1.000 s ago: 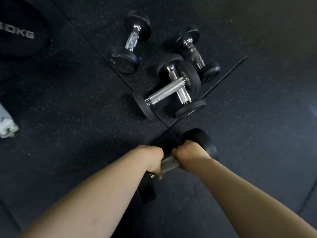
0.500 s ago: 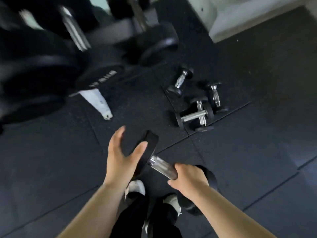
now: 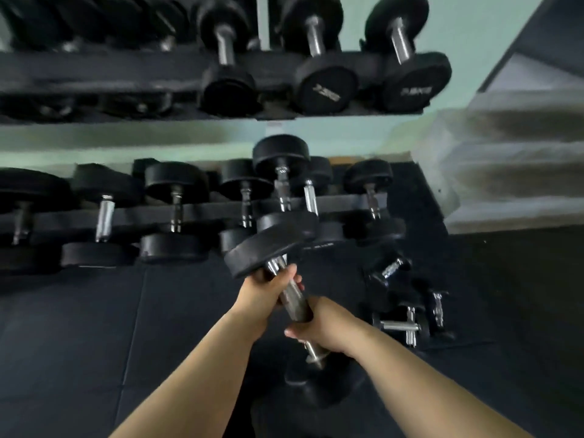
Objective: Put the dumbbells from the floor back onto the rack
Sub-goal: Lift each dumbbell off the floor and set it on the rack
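I hold a black dumbbell (image 3: 262,251) with a steel handle in both hands, lifted off the floor and tilted, its far head close to the lower tier of the rack (image 3: 189,213). My left hand (image 3: 268,289) grips the upper part of the handle just below that head. My right hand (image 3: 319,327) grips the lower part of the handle, and the near head hangs below it. Several small dumbbells (image 3: 401,324) lie on the floor to the right.
The rack's lower tier holds several black dumbbells, one (image 3: 281,184) standing higher than its neighbours. The upper tier (image 3: 126,67) holds larger ones. A pale stepped ledge (image 3: 512,172) stands at the right. Dark rubber floor (image 3: 94,327) stretches to the left.
The view has swung up from the floor to the rack. The dumbbell has risen toward the lower tier. My left hand, open against the head before, is now closed on the handle.
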